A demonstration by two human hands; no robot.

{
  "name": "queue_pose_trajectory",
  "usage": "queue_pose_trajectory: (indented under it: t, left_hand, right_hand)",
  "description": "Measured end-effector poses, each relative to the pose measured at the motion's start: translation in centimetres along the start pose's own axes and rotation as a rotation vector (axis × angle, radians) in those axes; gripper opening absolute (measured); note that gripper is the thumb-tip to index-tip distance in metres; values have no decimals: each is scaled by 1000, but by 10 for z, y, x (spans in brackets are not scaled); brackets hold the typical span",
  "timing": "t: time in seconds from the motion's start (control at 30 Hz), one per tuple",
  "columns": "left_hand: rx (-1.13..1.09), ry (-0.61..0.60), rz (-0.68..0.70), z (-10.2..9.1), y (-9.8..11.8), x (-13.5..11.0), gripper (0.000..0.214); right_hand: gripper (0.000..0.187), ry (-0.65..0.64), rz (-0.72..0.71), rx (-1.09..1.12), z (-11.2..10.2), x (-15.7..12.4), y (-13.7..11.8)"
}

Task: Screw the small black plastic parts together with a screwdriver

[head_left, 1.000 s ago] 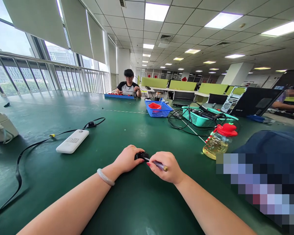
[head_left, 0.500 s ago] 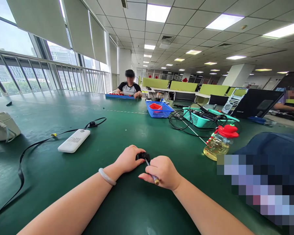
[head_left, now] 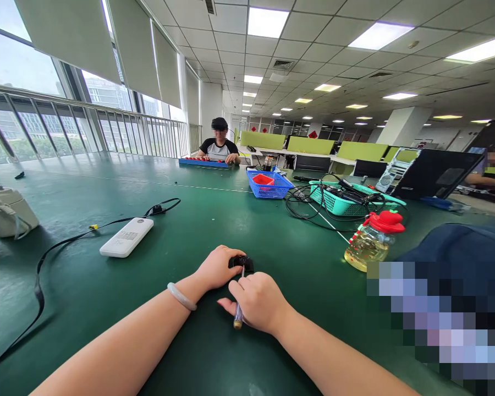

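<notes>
My left hand (head_left: pixel 219 268) is closed on a small black part (head_left: pixel 248 264) on the green tabletop, thumb and fingers around its left side. My right hand (head_left: pixel 259 301) grips a screwdriver (head_left: pixel 238 317) with a clear, purplish handle, its butt end pointing back toward me. The screwdriver's shaft reaches the near side of the black part. Where exactly the tip meets it is too small to make out. What the black part is, I cannot tell.
A white power bank (head_left: pixel 127 237) and a black strap (head_left: pixel 68 236) lie left. Right are a red-lidded bottle (head_left: pixel 369 245), a teal basket (head_left: pixel 340 204) of cables, a blue basket (head_left: pixel 269 190) and a dark blue cloth item (head_left: pixel 457 247). Another person (head_left: pixel 218 146) sits at the far end.
My right hand has shifted slightly left and nearer to me. The screwdriver has swung from slanting rightward to nearly straight toward me. My left hand stays on the black part.
</notes>
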State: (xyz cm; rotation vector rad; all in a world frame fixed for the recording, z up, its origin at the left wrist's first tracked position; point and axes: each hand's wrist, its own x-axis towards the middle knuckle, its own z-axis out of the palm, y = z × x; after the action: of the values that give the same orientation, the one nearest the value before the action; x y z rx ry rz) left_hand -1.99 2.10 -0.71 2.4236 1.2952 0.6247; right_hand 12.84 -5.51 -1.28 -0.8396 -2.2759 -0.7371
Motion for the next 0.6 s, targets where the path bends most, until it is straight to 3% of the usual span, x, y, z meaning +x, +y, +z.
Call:
queue_pose_trajectory:
  t: [0.27,0.6]
  left_hand:
    - [-21,-15,-2,-1,0,0,37]
    - [-36,-18,-10,0,-1,1,39]
  right_hand:
    - [36,-97,-14,8,2,1,-4]
    - [38,-38,-38,19,-1,3,-2]
